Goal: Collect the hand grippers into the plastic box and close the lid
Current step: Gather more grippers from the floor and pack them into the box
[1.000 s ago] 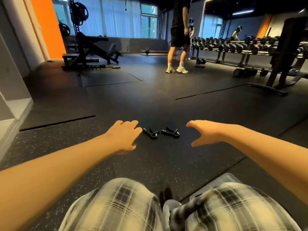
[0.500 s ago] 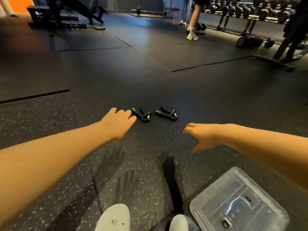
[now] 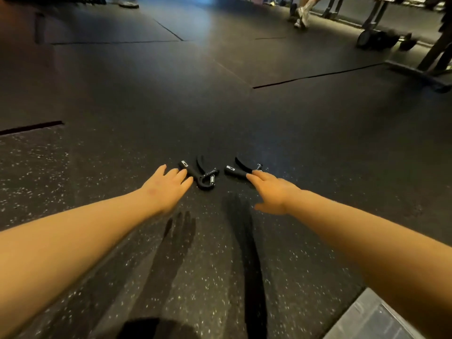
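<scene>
A: Two hands, how are they?
B: Both are spread, fingers straight. The left hand (image 3: 168, 187) touches the handle of the left gripper (image 3: 193, 174); the right hand (image 3: 274, 192) lies on the right gripper (image 3: 236, 171).
A: Where are these?
B: On the floor (image 3: 269, 118), side by side, a little apart. The box (image 3: 374, 319) is near, at right; only a corner shows.

Two black hand grippers (image 3: 193, 173), just apart
</scene>
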